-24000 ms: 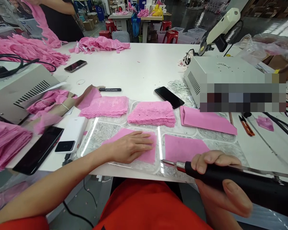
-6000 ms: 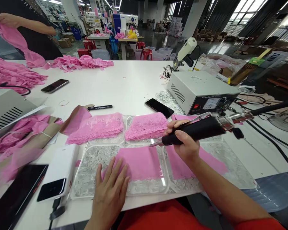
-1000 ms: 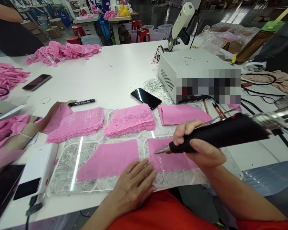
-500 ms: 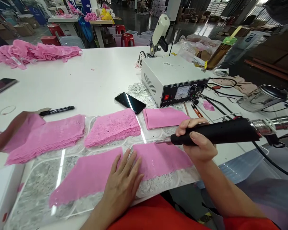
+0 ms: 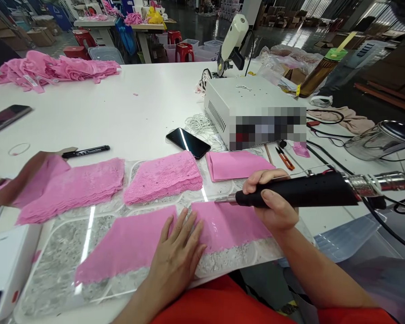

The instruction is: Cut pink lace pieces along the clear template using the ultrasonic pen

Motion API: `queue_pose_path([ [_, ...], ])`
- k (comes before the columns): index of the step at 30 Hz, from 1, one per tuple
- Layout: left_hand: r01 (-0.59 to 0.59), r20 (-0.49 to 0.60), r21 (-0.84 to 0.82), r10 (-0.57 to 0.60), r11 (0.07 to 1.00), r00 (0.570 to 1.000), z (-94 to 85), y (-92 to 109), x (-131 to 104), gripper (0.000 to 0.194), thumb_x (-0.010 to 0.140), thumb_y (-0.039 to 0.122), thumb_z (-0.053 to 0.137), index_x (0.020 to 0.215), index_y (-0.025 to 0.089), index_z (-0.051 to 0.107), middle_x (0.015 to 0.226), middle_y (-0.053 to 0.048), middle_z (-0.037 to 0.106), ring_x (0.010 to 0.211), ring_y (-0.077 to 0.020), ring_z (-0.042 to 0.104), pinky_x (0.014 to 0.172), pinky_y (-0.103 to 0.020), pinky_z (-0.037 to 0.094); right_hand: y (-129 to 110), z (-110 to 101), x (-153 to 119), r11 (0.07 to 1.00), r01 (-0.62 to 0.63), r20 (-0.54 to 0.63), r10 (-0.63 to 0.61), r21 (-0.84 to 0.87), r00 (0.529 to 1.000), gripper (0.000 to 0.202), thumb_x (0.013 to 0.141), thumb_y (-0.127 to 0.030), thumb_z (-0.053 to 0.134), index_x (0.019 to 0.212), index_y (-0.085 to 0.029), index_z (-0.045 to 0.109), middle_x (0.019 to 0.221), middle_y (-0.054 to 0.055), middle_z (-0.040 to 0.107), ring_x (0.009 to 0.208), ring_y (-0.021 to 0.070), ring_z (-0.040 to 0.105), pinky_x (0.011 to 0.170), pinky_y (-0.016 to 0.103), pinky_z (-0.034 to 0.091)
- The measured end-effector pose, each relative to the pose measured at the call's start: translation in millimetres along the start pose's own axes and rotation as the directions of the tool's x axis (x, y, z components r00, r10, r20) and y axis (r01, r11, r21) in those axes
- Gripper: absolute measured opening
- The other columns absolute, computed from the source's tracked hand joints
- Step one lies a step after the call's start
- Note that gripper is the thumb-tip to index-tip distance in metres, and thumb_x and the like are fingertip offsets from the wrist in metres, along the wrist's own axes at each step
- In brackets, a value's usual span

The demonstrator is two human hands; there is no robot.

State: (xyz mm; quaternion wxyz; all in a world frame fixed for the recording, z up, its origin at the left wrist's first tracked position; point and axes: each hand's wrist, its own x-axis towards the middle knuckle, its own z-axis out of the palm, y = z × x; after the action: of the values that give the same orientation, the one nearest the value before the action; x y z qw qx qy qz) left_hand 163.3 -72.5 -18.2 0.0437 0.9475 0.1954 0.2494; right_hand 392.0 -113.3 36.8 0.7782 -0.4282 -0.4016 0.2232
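Observation:
Spread flat, my left hand (image 5: 180, 249) presses on the left part of a pink fabric piece (image 5: 227, 227), with a second pink fabric piece (image 5: 124, 245) just to its left. My right hand (image 5: 273, 202) is wrapped round the black handle of a hot-cutting pen (image 5: 310, 189). Its metal tip touches or hovers just over the upper edge of the right fabric piece. Both pieces lie on a clear-covered, stone-patterned mat (image 5: 64, 243). Behind them are a stack of pink lace pieces (image 5: 165, 177) and folded pink fabric (image 5: 236, 164).
Another person's hand (image 5: 30, 175) touches a pink lace stack (image 5: 84, 184) at left. A grey power box (image 5: 253, 99) stands behind, near a phone (image 5: 188, 142), orange snips (image 5: 285, 157) and a clear jar (image 5: 374, 139). Black cables trail at right. A marker (image 5: 86, 152) lies at left.
The whole view has shifted slightly, moving things to the right. The pen tip has moved a little left along the fabric's upper edge. My left hand stays pressed in place.

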Motion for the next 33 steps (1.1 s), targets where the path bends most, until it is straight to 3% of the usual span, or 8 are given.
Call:
queue_pose_path([
  [13, -0.018, 0.001, 0.018, 0.018, 1.0, 1.0, -1.8, 0.6, 0.9, 0.033, 0.095, 0.018, 0.046, 0.126, 0.011, 0.057, 0.136, -0.014, 0.056, 0.138, -0.0297, 0.038, 0.115, -0.049, 0.026, -0.1, -0.6, 1.1, 1.0, 0.006, -0.03, -0.006, 0.006, 1.0, 0.012, 0.07, -0.028, 0.066, 0.078, -0.023, 0.059, 0.074, 0.0, 0.061, 0.057, 0.0128, 0.055, 0.056, 0.032, 0.051],
  [26, 0.009, -0.012, -0.026, -0.01, 1.0, 1.0, -1.5, 0.0, 0.6, 0.035, 0.095, 0.02, 0.047, 0.127, 0.013, 0.057, 0.137, -0.011, 0.056, 0.138, -0.0282, 0.038, 0.116, -0.045, 0.024, 3.8, -2.2, 1.0, 1.0, 0.008, 0.023, -0.008, 0.007, 1.0, 0.01, 0.072, -0.026, 0.066, 0.08, -0.023, 0.06, 0.076, 0.0, 0.061, 0.059, 0.0129, 0.056, 0.057, 0.032, 0.05],
  [33, -0.001, -0.036, -0.034, -0.001, 0.999, 0.999, 0.3, -1.7, 1.3, 0.033, 0.096, 0.021, 0.045, 0.125, 0.013, 0.059, 0.137, -0.01, 0.056, 0.139, -0.0274, 0.036, 0.117, -0.043, 0.02, -7.7, -27.5, 13.8, 0.993, 0.115, -0.173, -0.112, 0.008, 0.979, 0.01, 0.067, -0.022, 0.061, 0.076, -0.021, 0.059, 0.072, 0.001, 0.058, 0.057, 0.0118, 0.052, 0.054, 0.029, 0.047],
])
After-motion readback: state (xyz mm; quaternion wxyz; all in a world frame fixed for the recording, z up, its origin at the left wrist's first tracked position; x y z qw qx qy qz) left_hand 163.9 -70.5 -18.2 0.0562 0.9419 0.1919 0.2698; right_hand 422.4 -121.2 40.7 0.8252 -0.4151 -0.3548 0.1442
